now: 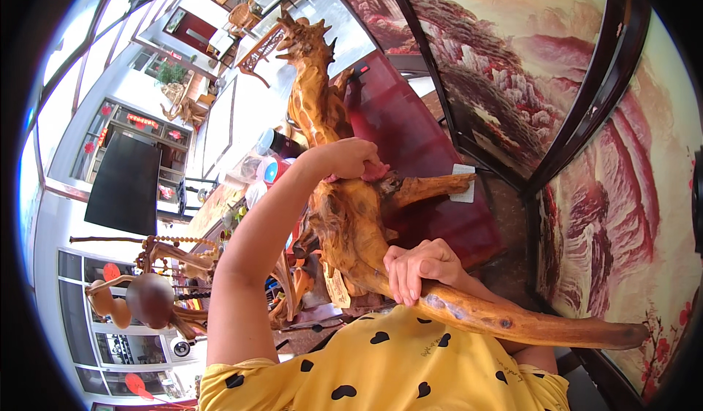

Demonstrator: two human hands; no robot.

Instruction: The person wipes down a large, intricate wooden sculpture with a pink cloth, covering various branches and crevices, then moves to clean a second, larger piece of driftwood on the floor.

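A large varnished root-wood carving (355, 224) runs from the far middle, where its top is jagged, down to a long smooth limb at the lower right. My left hand (355, 156) is closed on a pink cloth (376, 171) and presses it against the carving's middle. Only bits of the cloth show around the fingers. Nearer to me, my right hand (422, 269) wraps over the smooth limb, just in front of my yellow shirt. A short side branch of the carving juts to the right beyond both hands.
Beneath the carving is a glossy dark-red table (399, 111), with a white paper (463, 184) at its right. Painted landscape panels (512, 67) in dark frames stand to the right. Left of the carving are a dark-lidded jar (282, 144), more containers and several root pieces.
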